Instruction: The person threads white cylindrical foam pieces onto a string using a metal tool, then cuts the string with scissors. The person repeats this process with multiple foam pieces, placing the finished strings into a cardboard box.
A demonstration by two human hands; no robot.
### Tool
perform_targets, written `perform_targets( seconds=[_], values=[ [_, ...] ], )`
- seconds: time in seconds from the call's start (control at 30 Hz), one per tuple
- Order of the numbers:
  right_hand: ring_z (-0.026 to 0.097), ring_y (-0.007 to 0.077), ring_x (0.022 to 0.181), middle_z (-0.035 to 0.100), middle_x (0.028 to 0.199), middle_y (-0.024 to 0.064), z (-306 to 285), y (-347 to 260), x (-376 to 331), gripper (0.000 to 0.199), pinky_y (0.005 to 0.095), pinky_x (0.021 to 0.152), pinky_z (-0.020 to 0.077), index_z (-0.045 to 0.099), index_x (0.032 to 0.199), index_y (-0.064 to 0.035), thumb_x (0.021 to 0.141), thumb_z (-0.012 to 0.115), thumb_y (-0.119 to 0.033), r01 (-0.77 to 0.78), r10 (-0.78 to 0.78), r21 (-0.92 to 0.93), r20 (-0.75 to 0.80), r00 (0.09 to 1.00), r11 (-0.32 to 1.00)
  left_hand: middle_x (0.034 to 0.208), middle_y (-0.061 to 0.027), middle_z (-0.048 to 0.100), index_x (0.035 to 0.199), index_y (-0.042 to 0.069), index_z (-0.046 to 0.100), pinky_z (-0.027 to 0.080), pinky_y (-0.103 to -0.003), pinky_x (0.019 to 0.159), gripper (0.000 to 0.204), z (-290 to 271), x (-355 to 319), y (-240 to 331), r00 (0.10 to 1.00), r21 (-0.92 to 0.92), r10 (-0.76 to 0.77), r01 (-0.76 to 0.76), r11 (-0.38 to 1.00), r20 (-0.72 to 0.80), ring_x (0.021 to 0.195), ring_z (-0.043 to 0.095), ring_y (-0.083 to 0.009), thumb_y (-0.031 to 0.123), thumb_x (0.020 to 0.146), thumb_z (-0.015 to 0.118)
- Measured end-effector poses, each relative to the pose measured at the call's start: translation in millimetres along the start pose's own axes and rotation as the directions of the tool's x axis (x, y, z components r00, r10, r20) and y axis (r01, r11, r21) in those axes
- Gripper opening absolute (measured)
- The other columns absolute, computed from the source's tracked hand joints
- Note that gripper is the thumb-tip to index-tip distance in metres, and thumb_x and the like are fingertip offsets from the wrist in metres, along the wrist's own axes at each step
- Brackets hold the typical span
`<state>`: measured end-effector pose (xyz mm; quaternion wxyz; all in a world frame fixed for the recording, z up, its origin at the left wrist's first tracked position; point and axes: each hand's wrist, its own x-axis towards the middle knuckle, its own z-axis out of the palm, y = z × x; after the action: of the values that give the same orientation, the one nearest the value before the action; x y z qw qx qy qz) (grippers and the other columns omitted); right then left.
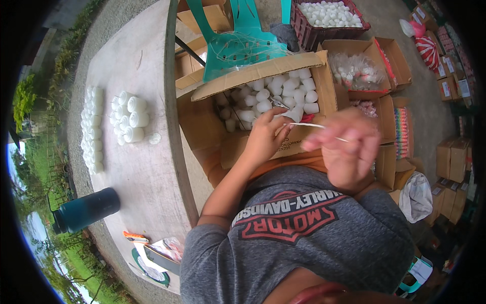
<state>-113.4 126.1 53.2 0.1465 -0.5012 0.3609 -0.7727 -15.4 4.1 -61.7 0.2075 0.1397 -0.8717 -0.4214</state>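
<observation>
My left hand [267, 133] is over the near side of an open cardboard box [202, 119]. Its fingers are pinched at one end of a thin white candle wick [310, 124]. The wick runs across to my right hand [350, 148], which is raised, curled around the other end and smeared by motion. Just past my left fingertips sits a white candle [292, 116], partly hidden by them; I cannot tell whether they touch it. Many short white candles [264, 105] fill the box. Among them lies a metal tool with a red part [307, 118], its kind unclear.
On the table [152, 187] to my left stand rows of white candles [93, 131], a dark teal bottle [87, 209] and an orange cutter [135, 237]. A green chair [243, 48] holding loose strands is beyond the box. Right are a crate of white pieces [331, 15] and stacked cartons [450, 157].
</observation>
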Motion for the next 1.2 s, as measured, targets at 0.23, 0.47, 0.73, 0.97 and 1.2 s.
perform_targets(
  seconds=[0.23,0.47,0.73,0.97,1.2],
  values=[
    [0.055,0.0194,0.093,0.053,0.105,0.0148,-22,-8,15,0.015,0.0286,0.077,0.0505,0.048,0.105,-0.0051,0.091,0.05,-0.006,0.464,-0.587,-0.379,-0.344,0.733,0.801,0.096,-0.0079,0.064,0.089,0.005,0.066,0.045,-0.035,0.084,0.01,-6,8,-6,0.987,-0.149,0.137,-0.123,0.981,0.088,0.095,0.059,-0.026,0.009,0.08,0.066],
    [0.058,0.0278,0.095,0.06,0.106,0.0077,-27,16,0,0.014,0.0426,0.091,0.0424,0.065,0.091,-0.0099,0.079,0.061,-0.004,0.128,0.154,-0.887,0.216,0.964,0.443,0.084,-0.0075,0.065,0.091,0.005,0.068,0.046,-0.03,0.075,0.012,-31,9,-7,0.981,-0.31,0.002,0.06,0.949,0.195,0.082,0.06,-0.02,0.013,0.081,0.066],
    [0.057,0.0293,0.085,0.057,0.087,0.0082,-39,85,-50,0.014,0.0401,0.081,0.0446,0.063,0.094,-0.0078,0.08,0.059,-0.006,-0.354,0.6,-0.782,0.031,0.799,0.512,0.091,-0.0039,0.064,0.094,0.001,0.067,0.044,-0.025,0.079,0.015,-34,7,-15,0.89,-0.783,-0.381,0.418,0.461,0.25,0.085,0.056,-0.0106,0.013,0.089,0.06],
    [0.052,0.0241,0.084,0.057,0.087,0.0035,-34,81,-39,0.007,0.0379,0.08,0.0388,0.064,0.083,-0.0105,0.079,0.06,-0.006,0.009,0.317,-0.915,0.15,0.936,0.404,0.088,-0.0048,0.064,0.093,0.001,0.066,0.043,-0.026,0.079,0.018,-28,7,-15,0.982,-0.135,-0.137,0.155,0.979,0.128,0.086,0.056,-0.0108,0.017,0.087,0.063],
    [0.05,0.017,0.088,0.059,0.089,-0.0045,-34,83,-46,0.012,0.0372,0.083,0.0286,0.068,0.088,-0.0168,0.076,0.067,-0.014,0.075,0.143,-0.954,0.121,0.982,0.289,0.086,-0.0063,0.066,0.094,0.001,0.066,0.044,-0.026,0.078,0.019,-21,4,-23,0.918,-0.35,-0.346,0.394,0.85,0.193,0.083,0.057,-0.012,0.019,0.086,0.064]
  ],
)
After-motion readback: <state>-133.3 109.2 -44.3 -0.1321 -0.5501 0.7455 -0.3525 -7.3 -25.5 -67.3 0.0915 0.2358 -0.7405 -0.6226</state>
